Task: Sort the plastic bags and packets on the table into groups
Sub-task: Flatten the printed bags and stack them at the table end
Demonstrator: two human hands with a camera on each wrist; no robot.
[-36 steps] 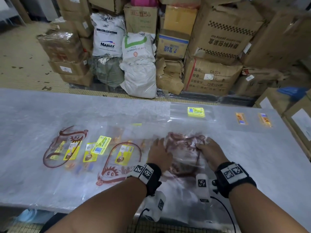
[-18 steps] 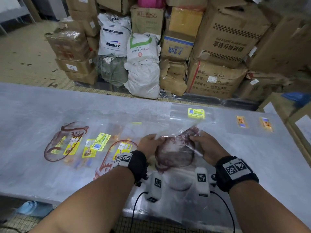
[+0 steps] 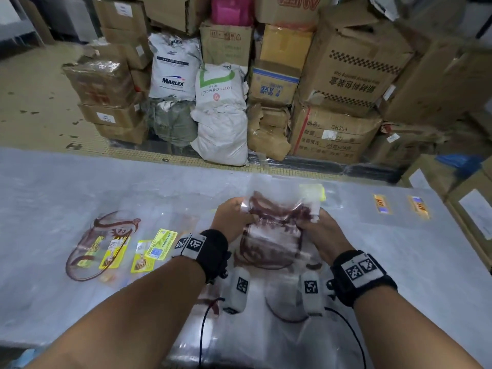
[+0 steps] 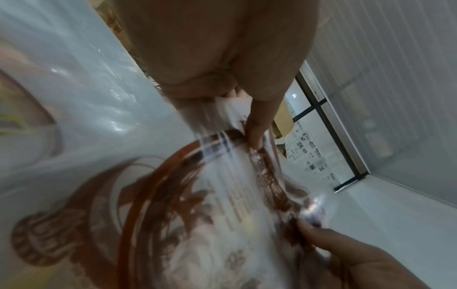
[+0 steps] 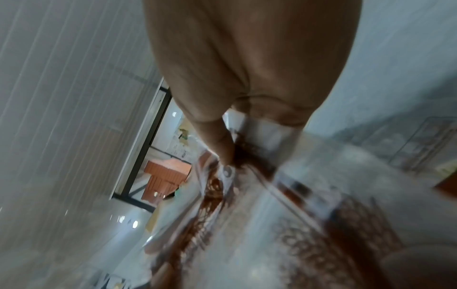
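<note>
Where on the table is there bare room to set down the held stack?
Bare table lies left of the brown-printed bag, and between right hand and the orange-labelled packets. Crowded: the yellow-labelled packets by left hand.

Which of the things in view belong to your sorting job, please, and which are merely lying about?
Part of the job:
- clear plastic bags with brown print, held by left hand and right hand
- yellow-labelled packets on the table
- small orange-labelled packets

Lying about:
- cardboard boxes
- white sacks
</note>
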